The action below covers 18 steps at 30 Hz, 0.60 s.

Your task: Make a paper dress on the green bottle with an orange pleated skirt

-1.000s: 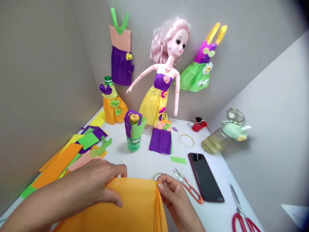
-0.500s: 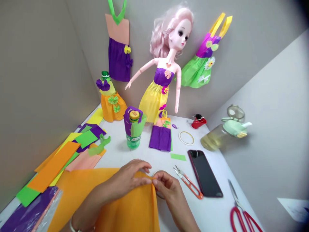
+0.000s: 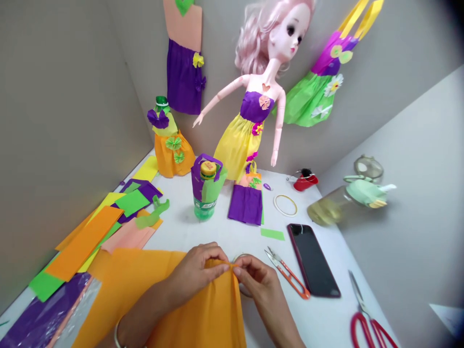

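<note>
A large sheet of orange fabric [image 3: 203,309] spreads over the near side of the table, its top edge gathered in a small fold between my hands. My left hand [image 3: 197,268] pinches that edge between thumb and fingers. Close against it, my right hand [image 3: 257,278] grips the fold at the sheet's right corner with thumb and forefinger. A round object [image 3: 244,288] lies behind my right hand, mostly covered by it. Thread snips [image 3: 290,275] with orange handles rest just right of that hand.
Colourful fabric strips [image 3: 85,241] pile up at left. A bottle [image 3: 205,203] wrapped in purple and green stands mid-table, before a doll [image 3: 263,106]. To the right are a phone [image 3: 313,261], red-handled scissors [image 3: 362,309], a bangle [image 3: 285,205] and a tilted-looking drink bottle [image 3: 329,208].
My left fingers have come down and closed on the fabric edge beside my right hand. The view has tilted down slightly, shifting the scene right.
</note>
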{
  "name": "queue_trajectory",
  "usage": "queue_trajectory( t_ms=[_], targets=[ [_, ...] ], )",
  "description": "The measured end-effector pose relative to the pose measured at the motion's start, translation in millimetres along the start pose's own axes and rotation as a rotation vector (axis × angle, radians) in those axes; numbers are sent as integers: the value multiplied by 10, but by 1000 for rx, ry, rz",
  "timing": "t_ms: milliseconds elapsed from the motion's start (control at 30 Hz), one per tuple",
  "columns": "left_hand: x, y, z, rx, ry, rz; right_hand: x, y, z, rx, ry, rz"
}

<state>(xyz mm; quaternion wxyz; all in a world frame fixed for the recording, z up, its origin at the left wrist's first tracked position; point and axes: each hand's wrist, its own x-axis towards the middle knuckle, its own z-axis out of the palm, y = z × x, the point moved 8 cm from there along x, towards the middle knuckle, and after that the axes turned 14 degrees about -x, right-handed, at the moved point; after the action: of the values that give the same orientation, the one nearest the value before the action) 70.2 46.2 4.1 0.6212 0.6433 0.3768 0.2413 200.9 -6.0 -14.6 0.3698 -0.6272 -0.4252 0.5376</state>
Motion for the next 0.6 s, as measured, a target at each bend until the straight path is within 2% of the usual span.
queue_trajectory(
  t_ms=[167,333,600],
  targets=[
    [3,-10,6,12,63,33,-10,2,39,39,-40,4],
    [-16,-12,14,-1,113,37,-32,-12,10,57,-15,3],
    [-31,8,29,7,81,45,-32,-38,23,118,-1,17]
  ],
)
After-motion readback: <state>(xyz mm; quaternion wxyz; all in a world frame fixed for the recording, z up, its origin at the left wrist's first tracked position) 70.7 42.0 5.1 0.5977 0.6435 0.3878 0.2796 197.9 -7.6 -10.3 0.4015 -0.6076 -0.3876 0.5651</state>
